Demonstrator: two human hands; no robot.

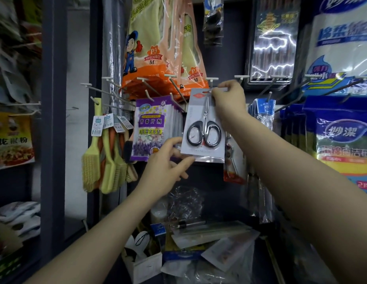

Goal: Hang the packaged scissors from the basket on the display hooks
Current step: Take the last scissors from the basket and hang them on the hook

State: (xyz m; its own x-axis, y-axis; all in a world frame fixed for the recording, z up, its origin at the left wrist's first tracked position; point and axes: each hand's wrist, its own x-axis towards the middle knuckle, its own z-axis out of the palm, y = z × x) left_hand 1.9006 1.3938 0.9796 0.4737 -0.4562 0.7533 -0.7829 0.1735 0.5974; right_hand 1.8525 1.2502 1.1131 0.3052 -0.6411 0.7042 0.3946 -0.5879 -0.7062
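A grey card pack of black-handled scissors [203, 128] hangs upright in front of the dark display wall, its top slot level with a white hook [211, 79]. My right hand [229, 99] pinches the pack's top right corner at the hook. My left hand [168, 160] holds the pack's lower left corner between thumb and fingers. Whether the slot sits over the hook is hidden by my right fingers. The basket is not visible.
Several white hooks [108, 78] jut out of the wall. Purple sachets [151, 128] hang just left of the pack, yellow brushes [102, 152] further left, orange glove packs [158, 48] above, blue cloth packs [342, 140] at right. Loose packages and a small white box [145, 265] lie below.
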